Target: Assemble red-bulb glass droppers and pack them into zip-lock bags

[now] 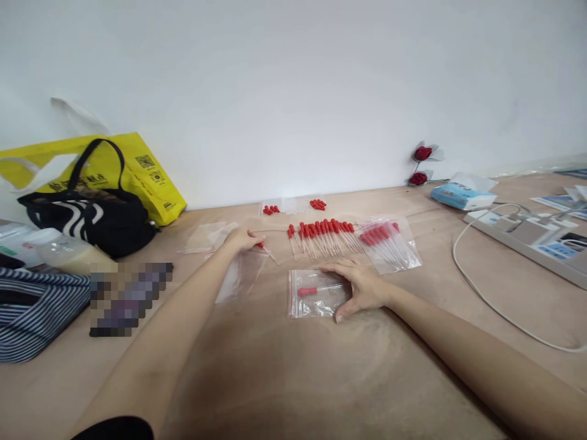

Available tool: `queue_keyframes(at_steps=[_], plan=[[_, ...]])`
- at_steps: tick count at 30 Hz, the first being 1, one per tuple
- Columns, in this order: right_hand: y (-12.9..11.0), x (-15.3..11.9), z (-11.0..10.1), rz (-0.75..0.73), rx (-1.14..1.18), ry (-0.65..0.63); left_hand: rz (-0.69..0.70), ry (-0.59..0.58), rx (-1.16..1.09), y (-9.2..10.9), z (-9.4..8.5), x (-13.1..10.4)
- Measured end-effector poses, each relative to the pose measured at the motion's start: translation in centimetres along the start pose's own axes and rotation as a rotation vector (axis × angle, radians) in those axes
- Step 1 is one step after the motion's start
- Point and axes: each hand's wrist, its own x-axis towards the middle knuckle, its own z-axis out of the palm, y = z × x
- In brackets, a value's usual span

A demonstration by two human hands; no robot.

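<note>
My left hand (242, 239) reaches to the left of the dropper row, fingers closed at a red-bulbed dropper (270, 253) whose thin tip points down to the right. Part of its bulb is behind my fingers. My right hand (364, 286) rests with thumb and fingers spread around the right end of a clear zip bag (328, 308). Inside that bag lies one dropper with a pinkish-red bulb (307, 291). Several droppers (321, 231) lie side by side beyond the bag, bulbs away from me. Another clear bag (403, 253) with several droppers lies on the right.
Loose red bulbs (317, 205) sit on clear bags near the wall. Flat plastic bags (206, 237) lie by my left hand. A yellow bag (156, 183) and black bag (119, 226) stand left. Tissues (463, 194), a power strip (557, 250) and white cable (477, 292) are right.
</note>
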Motion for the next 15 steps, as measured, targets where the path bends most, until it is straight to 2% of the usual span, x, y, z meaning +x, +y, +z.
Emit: queue_keyframes(at_steps=[5, 8, 11, 15], plan=[[0.0, 0.0, -0.1, -0.006, 0.004, -0.002, -0.010, 0.114, -0.163, 1.7, 0.6, 0.1], [0.0, -0.1, -0.1, -0.015, 0.005, 0.003, 0.063, 0.206, -0.364, 2.7, 0.1, -1.2], [0.0, -0.1, -0.1, -0.019, 0.001, 0.005, 0.140, 0.261, -0.559, 2.5, -0.7, -4.6], [0.0, -0.1, -0.1, -0.016, 0.003, 0.007, 0.190, 0.276, -0.771, 0.7, -1.0, -10.2]])
